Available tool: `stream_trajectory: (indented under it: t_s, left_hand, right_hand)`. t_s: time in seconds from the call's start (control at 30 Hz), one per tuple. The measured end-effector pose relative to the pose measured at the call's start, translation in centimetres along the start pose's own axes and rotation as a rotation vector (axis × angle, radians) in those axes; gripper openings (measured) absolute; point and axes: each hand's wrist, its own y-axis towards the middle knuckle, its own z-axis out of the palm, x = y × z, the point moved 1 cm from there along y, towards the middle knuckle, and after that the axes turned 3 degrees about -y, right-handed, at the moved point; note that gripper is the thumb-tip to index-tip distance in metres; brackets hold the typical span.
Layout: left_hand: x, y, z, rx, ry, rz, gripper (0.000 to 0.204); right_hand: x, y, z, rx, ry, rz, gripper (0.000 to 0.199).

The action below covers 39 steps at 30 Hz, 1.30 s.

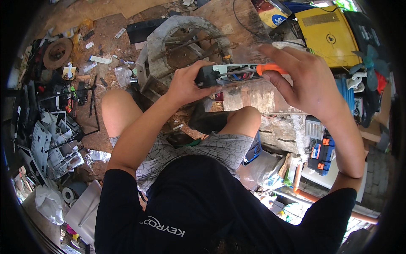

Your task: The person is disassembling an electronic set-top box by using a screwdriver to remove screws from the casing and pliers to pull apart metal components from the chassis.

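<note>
My left hand (186, 82) is closed round the black end of an opened device casing (206, 76), its long pale edge stretching to the right. Coloured wires show inside the casing; what kind of device it is I cannot make out. In my right hand (312, 78) is a screwdriver (270, 67) with an orange handle, pinched between thumb and fingers. Its shaft runs leftward along the open casing; whether the tip touches a screw is hidden. Both hands are above my knees, in front of a wooden bench top (245, 98).
A worn round metal frame (153, 47) stands just beyond my left hand. At the far right are a yellow case (327, 40) and a teal fan blade (372, 63). A dark toolbox (320, 155) with orange latches lies below my right forearm. Scrap parts (55, 142) cover the left floor.
</note>
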Motion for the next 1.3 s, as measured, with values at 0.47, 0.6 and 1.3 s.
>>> stream_trajectory:
  t_s: [0.47, 0.6, 1.3]
  left_hand:
    - [-0.8, 0.2, 1.1, 0.004, -0.042, -0.091, 0.061]
    - [-0.8, -0.6, 0.6, -0.045, -0.012, -0.114, 0.063]
    - [-3.0, -1.2, -1.3, 0.081, -0.002, -0.301, 0.05]
  right_hand:
    - [-0.2, -11.0, 12.8, -0.953, 0.274, 0.569, 0.034]
    - [2.2, -11.9, 17.7, -0.605, 0.548, 0.654, 0.03]
    - [-5.3, -2.8, 26.8, -1.266, 1.013, 0.915, 0.034]
